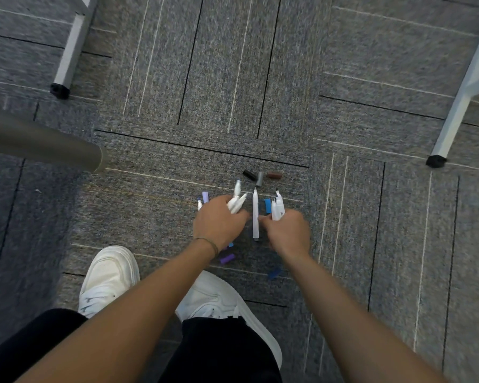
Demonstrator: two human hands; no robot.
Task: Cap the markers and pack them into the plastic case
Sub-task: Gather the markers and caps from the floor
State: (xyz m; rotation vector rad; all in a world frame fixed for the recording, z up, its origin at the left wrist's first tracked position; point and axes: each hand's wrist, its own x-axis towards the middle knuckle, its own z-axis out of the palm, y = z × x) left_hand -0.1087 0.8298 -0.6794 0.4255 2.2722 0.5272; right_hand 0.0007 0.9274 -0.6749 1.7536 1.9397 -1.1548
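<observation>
Open carpet (233,78) ahead; table legs (459,95) flank; loose caps (260,176) scattered.

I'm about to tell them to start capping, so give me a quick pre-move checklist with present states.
1. Markers in hand: ok. The left hand grips a bunch of white markers; the right hand grips another bunch.
2. Free hand for caps: not ok, both are full.
3. Caps within reach: ok. Black cap, grey cap, brown cap, purple cap lie loose on the carpet.
4. All markers collected: not ok. One white marker lies on the carpet between the hands.
5. Plastic case located: cannot tell, none in view.
</observation>
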